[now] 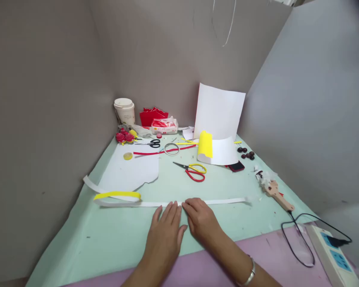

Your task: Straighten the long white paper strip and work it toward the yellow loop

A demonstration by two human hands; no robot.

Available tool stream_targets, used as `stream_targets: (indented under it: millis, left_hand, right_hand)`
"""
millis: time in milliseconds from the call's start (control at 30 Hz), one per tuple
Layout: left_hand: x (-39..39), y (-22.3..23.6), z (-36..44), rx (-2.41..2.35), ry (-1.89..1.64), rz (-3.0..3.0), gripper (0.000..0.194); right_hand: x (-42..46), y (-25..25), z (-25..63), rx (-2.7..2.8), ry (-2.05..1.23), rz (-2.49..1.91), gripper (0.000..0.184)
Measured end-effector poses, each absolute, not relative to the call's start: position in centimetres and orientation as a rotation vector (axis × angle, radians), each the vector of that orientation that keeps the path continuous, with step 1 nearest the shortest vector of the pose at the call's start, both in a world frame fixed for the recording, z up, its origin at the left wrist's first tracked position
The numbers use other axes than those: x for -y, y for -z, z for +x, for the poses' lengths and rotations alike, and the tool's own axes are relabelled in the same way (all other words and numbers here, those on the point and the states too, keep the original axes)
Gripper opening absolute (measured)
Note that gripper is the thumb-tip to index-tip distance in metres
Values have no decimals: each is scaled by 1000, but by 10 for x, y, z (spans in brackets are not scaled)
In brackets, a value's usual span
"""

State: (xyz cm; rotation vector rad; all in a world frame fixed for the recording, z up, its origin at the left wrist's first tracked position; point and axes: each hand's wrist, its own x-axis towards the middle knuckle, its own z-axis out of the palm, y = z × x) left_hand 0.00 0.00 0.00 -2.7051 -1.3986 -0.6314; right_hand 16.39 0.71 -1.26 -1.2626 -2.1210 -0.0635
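A long paper strip [224,201], white on one face and yellow on the other, runs across the table in front of me. Its left end curls back over itself, showing the yellow side. My left hand [166,229] lies flat on the strip near its middle, fingers stretched out and the thumb apart. Close beside it, my right hand [202,219] has its fingers drawn together, with the tips pinched at the strip. Beyond the hands lie scissors [194,172] with one yellow and one red handle, blades pointing left.
Behind are white paper [131,171], black scissors [154,144], a tape roll [171,149], a red strip [146,153] and a yellow roll [205,144]. At right lie a phone [237,166], a glue gun [277,195] and a power strip [332,255] with a cable. A cup [125,111] stands back left.
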Motion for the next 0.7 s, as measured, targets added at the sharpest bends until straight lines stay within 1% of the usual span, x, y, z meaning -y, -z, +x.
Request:
stream_targets:
  millis: [167, 333, 533, 700]
  left_hand:
    - [1, 0, -1, 1415, 610, -2702, 36]
    - [1, 3, -5, 1303, 541, -2700, 39]
    - [3, 1, -8, 1344, 563, -2648, 42]
    - [2, 3, -8, 1332, 554, -2644, 42]
  right_hand:
    - [-6, 13, 166, 2087, 49, -1265, 39]
    - [-5, 12, 167, 2041, 63, -1282, 37]
    - [-4, 9, 169, 2020, 8, -1333, 41]
    - [-5, 8, 167, 2111, 12, -1260, 44]
